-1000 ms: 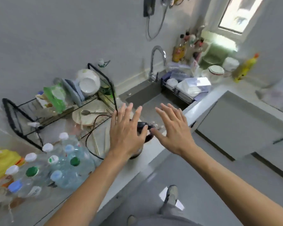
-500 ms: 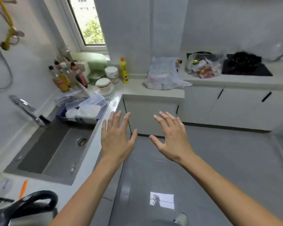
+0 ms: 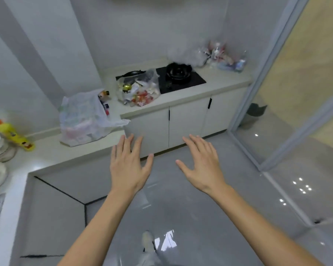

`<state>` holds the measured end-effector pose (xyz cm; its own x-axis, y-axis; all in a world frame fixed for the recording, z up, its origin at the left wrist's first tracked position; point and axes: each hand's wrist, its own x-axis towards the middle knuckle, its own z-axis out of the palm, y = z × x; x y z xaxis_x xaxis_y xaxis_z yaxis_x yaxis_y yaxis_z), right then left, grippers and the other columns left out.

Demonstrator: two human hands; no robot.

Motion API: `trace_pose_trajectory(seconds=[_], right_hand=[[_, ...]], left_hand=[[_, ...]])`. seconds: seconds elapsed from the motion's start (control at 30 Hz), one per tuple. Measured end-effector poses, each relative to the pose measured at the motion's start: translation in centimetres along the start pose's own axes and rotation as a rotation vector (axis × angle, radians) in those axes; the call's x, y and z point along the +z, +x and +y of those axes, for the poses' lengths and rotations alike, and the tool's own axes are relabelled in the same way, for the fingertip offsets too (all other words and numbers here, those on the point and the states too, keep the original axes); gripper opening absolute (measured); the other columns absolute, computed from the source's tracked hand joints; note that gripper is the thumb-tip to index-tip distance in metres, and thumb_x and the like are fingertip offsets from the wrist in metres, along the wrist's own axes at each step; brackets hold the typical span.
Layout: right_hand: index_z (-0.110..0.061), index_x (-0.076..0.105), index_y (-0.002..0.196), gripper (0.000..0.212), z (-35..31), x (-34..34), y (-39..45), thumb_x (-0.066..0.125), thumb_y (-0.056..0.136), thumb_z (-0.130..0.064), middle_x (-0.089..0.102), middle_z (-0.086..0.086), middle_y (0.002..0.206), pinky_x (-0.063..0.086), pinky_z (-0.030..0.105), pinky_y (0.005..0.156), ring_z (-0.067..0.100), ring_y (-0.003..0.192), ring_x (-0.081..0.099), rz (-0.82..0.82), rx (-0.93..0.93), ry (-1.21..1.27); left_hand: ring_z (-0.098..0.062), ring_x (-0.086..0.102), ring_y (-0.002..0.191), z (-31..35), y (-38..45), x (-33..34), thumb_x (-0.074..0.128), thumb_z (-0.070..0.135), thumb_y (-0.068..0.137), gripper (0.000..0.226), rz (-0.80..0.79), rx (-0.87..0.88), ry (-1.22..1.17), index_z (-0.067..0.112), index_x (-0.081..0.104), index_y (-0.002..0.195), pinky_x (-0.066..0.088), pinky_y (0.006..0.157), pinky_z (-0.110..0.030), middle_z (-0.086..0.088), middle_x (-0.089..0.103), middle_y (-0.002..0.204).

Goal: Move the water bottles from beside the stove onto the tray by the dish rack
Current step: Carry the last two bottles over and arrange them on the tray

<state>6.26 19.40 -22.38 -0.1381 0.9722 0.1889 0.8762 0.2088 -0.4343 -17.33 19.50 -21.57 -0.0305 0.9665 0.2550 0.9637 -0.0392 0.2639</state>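
Both hands, the left hand (image 3: 128,166) and the right hand (image 3: 202,166), are held out empty with fingers spread above the floor (image 3: 181,204). The stove (image 3: 178,78) is seen on the far tabletop (image 3: 219,81); blurred bottles (image 3: 229,62) are seen beside it.

Home kitchen, black stove (image 3: 179,78) set in counter (image 3: 215,81), white cabinets (image 3: 186,120) below

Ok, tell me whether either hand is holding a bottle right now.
No: the left hand and right hand are both spread open and empty above the floor.
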Motion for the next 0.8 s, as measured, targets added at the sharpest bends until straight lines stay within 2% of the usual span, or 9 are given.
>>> trace_pose_trajectory(seconds=[0.33, 0.5, 0.67, 0.8], right_hand=[[-0.027, 0.038, 0.159, 0.074, 5.8, -0.9, 16.2, 0.047, 0.097, -0.066, 0.036, -0.001, 0.166, 0.017, 0.049, 0.129, 0.021, 0.154, 0.028, 0.121, 0.164, -0.092], [-0.027, 0.038, 0.159, 0.071, 8.3, -1.4, 22.3, 0.053, 0.099, -0.062, 0.038, 0.000, 0.164, 0.021, 0.049, 0.128, 0.022, 0.153, 0.031, 0.189, 0.251, -0.108], [-0.028, 0.033, 0.161, 0.075, 12.2, -1.9, 27.2, 0.046, 0.098, -0.066, 0.032, -0.001, 0.169, 0.019, 0.050, 0.129, 0.022, 0.157, 0.025, 0.184, 0.316, -0.107], [-0.027, 0.034, 0.161, 0.075, 17.6, -2.6, 31.8, 0.043, 0.098, -0.067, 0.033, 0.000, 0.168, 0.024, 0.053, 0.126, 0.024, 0.156, 0.027, 0.216, 0.355, -0.111]], left_hand=[[-0.033, 0.032, 0.152, 2.6, 20.7, 6.2, 0.045, 0.056, 0.097, 0.068, -0.028, 0.228, -0.120, 0.022, 0.045, 0.155, 0.029, 0.124, -0.054, -0.009, 0.047, 0.158], [-0.031, 0.025, 0.157, 4.9, 29.2, 8.3, 0.043, 0.057, 0.097, 0.068, -0.056, 0.333, -0.147, 0.024, 0.043, 0.157, 0.020, 0.129, -0.050, -0.006, 0.041, 0.164], [-0.030, 0.025, 0.157, 8.1, 35.7, 11.5, 0.045, 0.058, 0.098, 0.069, -0.065, 0.401, -0.161, 0.024, 0.041, 0.158, 0.024, 0.128, -0.051, -0.005, 0.041, 0.164], [-0.030, 0.028, 0.157, 12.0, 41.2, 14.9, 0.044, 0.058, 0.098, 0.069, -0.087, 0.432, -0.156, 0.024, 0.043, 0.158, 0.026, 0.127, -0.052, -0.005, 0.043, 0.163]])
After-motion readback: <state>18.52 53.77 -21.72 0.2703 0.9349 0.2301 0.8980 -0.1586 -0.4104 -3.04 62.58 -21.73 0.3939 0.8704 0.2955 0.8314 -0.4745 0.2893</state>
